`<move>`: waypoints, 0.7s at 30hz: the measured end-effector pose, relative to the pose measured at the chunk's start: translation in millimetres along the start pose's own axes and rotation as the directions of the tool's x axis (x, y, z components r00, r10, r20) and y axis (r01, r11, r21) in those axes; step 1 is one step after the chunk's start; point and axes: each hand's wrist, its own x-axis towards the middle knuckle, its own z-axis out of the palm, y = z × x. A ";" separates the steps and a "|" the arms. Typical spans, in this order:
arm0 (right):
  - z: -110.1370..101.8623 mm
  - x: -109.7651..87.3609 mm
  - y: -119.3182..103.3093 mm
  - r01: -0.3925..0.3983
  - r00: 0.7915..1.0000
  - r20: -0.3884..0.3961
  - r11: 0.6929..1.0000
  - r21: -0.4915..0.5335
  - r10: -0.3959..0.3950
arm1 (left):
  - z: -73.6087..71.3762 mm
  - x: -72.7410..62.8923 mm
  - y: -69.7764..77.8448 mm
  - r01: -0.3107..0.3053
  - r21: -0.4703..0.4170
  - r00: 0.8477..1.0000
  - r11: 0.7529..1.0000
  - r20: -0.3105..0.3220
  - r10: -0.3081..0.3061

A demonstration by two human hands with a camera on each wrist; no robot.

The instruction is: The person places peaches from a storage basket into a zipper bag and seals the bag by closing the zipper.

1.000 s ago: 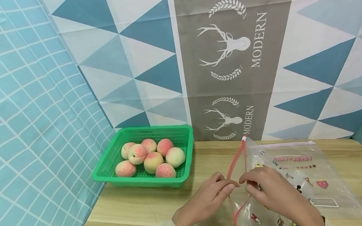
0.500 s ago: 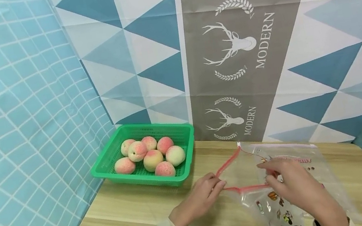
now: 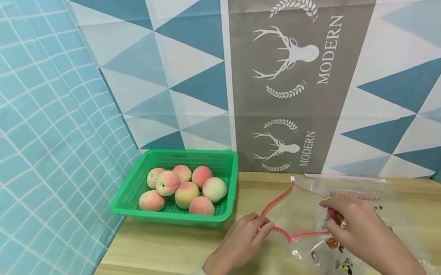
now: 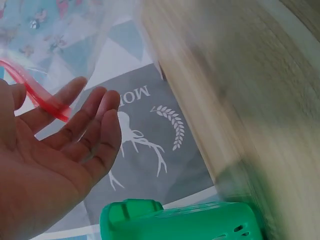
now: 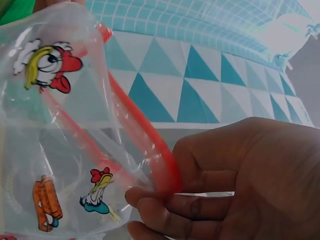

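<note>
A clear zip bag [image 3: 303, 253] with cartoon prints and a red zip strip lies on the wooden table, its mouth spread wide. My left hand [image 3: 239, 243] pinches the left side of the red strip between thumb and index finger, the other fingers loosely bent in the left wrist view. On the opposite side my right hand [image 3: 363, 230] pinches the mouth's edge; the right wrist view shows its thumb and fingers on the red strip [image 5: 142, 132]. A white slider [image 3: 292, 179] sits at the strip's far corner.
A green plastic basket [image 3: 232, 172] holding several peaches [image 3: 187, 194] stands at the back left of the table [image 3: 147, 273]. Behind the table hangs a patterned cloth [image 3: 261, 66], with blue grid cloth at the left. Another clear bag with a pale strip [image 3: 345, 178] lies under the right hand.
My hands have moved apart, the right one to the right and the left one slightly left, and the bag's mouth has been pulled wider. The basket and peaches stay put.
</note>
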 end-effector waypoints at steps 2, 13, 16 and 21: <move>2.9 -1.1 -2.6 0.006 1.000 0.007 1.000 0.018 -0.006 | -0.8 -3.5 0.5 -0.007 -0.026 1.000 1.000 0.001 0.007; 9.3 1.2 -3.1 0.024 0.999 0.041 0.996 0.089 -0.028 | -11.8 -3.1 11.5 -0.101 -0.038 0.994 0.994 -0.031 0.100; 9.7 2.3 -1.6 0.036 0.998 0.049 0.993 0.114 -0.042 | -14.6 -3.0 13.8 -0.123 -0.030 0.991 0.992 -0.053 0.121; 9.8 4.0 1.7 0.032 0.997 0.067 0.991 0.131 -0.041 | -21.0 -4.4 14.1 -0.118 0.022 0.990 0.993 -0.080 0.120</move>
